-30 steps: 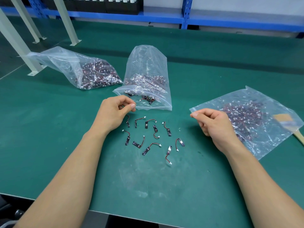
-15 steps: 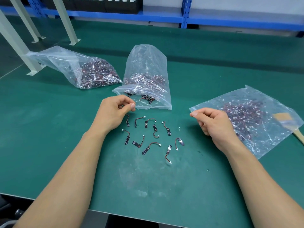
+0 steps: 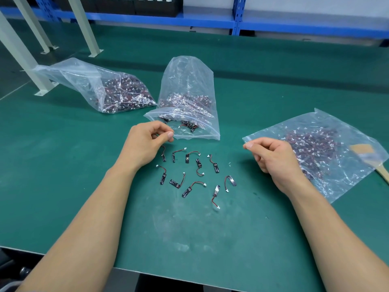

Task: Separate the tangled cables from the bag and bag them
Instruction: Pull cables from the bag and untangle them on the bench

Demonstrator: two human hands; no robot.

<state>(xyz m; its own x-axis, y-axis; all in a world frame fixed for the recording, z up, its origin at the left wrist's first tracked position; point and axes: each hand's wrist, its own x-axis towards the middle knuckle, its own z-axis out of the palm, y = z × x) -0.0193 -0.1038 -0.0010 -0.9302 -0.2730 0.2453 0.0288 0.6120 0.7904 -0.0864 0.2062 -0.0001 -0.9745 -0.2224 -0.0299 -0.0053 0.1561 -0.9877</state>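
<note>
- Cables (image 3: 199, 163) — none plainly gripped: left hand (image 3: 147, 144) is curled, thumb meeting fingertip, at the mouth of the middle bag (image 3: 187, 76); whether it pinches anything I cannot tell.
- Right hand (image 3: 271, 159) is curled too, well right of that bag; grip unclear.
- Ten or so lie loose just before the bag's mouth, between the hands.
- Nearest one lies just beside the left hand, long axis running away from the bag — left is closer.

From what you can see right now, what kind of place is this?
Probably an electronics assembly workshop or factory: clear bags packed with identical parts, small cables laid out on a green bench mat, and blue metal shelving behind.
</note>
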